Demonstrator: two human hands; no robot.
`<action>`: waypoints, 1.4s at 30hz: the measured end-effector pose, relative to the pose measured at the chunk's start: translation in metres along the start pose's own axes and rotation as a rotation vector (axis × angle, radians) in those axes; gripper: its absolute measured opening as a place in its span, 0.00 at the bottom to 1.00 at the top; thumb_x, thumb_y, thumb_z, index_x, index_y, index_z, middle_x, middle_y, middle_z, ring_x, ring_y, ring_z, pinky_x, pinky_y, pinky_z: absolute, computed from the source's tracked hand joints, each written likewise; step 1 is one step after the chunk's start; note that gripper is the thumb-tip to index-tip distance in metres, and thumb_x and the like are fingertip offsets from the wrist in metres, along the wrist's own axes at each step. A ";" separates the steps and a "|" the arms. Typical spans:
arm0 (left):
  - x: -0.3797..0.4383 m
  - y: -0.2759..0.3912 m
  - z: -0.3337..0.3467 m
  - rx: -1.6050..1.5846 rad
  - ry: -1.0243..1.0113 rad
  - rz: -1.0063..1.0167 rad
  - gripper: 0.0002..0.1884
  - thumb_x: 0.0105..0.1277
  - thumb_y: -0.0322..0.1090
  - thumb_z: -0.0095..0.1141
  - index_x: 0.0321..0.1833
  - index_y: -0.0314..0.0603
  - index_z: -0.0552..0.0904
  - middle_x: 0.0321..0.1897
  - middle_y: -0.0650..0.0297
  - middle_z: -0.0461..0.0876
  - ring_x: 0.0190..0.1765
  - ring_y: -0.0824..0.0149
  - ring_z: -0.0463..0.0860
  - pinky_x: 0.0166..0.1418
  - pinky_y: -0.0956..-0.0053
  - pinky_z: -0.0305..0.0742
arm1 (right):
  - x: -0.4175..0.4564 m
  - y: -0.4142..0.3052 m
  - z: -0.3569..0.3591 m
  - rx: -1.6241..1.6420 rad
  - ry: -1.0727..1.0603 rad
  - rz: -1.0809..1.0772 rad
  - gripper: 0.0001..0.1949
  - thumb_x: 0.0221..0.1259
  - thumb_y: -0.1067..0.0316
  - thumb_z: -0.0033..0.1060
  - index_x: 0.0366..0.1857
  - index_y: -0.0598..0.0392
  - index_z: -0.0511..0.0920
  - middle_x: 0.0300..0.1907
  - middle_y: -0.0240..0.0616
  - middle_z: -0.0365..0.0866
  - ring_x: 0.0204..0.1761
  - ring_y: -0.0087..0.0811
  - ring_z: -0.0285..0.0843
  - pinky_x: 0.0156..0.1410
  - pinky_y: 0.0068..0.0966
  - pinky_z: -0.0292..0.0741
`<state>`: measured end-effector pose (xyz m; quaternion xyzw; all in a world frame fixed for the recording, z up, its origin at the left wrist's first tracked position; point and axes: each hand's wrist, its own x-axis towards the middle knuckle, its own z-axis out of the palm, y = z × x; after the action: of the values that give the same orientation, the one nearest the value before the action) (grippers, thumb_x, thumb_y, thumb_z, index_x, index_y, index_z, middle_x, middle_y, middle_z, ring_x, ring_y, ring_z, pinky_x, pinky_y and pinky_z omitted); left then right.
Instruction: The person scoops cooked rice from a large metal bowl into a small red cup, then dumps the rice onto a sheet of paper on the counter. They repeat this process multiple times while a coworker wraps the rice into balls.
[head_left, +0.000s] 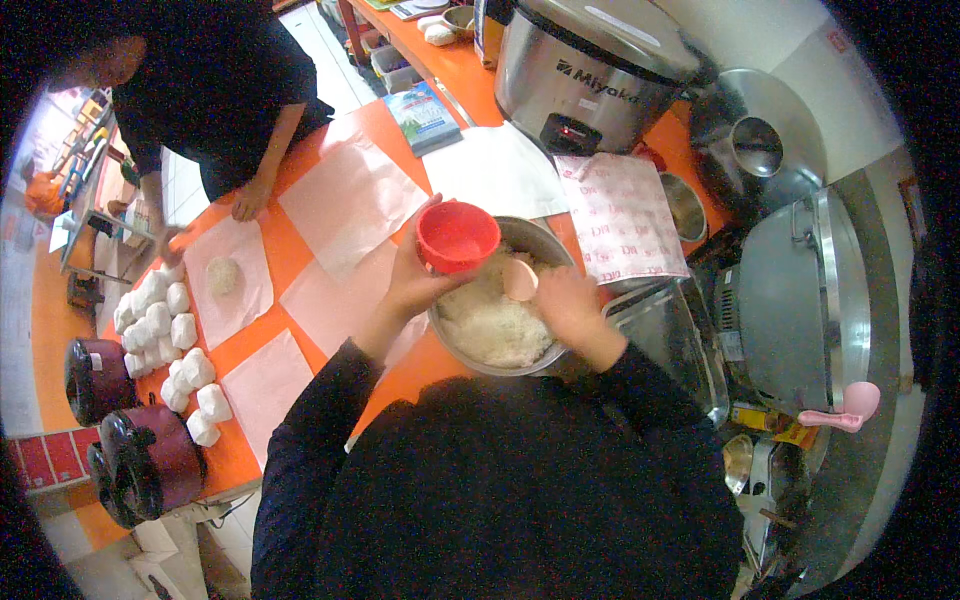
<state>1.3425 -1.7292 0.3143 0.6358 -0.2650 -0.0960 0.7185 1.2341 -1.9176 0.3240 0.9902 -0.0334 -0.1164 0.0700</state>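
My left hand (409, 283) is closed around a red plastic cup (459, 238), held over the left rim of a round metal pot. The cup's inside faces up and shows red, with no rice visible in it. Cooked white rice (499, 334) fills much of the metal pot (559, 244) in front of me. In my right hand (576, 313), which is blurred, is a pale pink rice paddle (520, 280); its blade hangs over the rice beside the cup. The fingers hide the paddle's handle.
A co-worker (217, 90) stands at the left, hands by a paper sheet (247, 300) bearing a rice mound (223, 276). Wrapped white bundles (157, 319) sit near dark red pots (154, 457). A large Miyako rice cooker (592, 82) stands behind; a glass tray (667, 337) lies right.
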 end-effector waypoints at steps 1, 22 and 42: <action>-0.001 -0.001 0.002 0.068 0.008 0.030 0.53 0.36 0.40 0.75 0.65 0.35 0.56 0.57 0.57 0.69 0.61 0.61 0.68 0.64 0.67 0.64 | -0.002 0.010 -0.018 0.098 -0.009 -0.001 0.09 0.55 0.65 0.48 0.30 0.53 0.81 0.30 0.41 0.81 0.34 0.41 0.81 0.35 0.41 0.75; -0.023 -0.041 0.004 0.257 0.282 0.144 0.54 0.35 0.43 0.75 0.65 0.34 0.55 0.59 0.51 0.64 0.62 0.56 0.65 0.65 0.65 0.62 | 0.013 0.003 0.034 0.722 -0.608 -0.202 0.24 0.61 0.45 0.41 0.28 0.56 0.82 0.33 0.52 0.80 0.36 0.50 0.78 0.43 0.41 0.73; -0.028 -0.044 0.035 1.262 -0.339 0.029 0.30 0.47 0.30 0.55 0.53 0.17 0.63 0.49 0.42 0.65 0.52 0.46 0.66 0.58 0.60 0.64 | 0.035 0.012 -0.024 0.028 0.072 -0.240 0.07 0.49 0.66 0.53 0.25 0.54 0.81 0.22 0.42 0.80 0.25 0.39 0.80 0.29 0.35 0.75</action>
<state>1.3105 -1.7539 0.2667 0.9079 -0.3885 -0.0113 0.1567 1.2732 -1.9291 0.3405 0.9915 0.0861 -0.0879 0.0427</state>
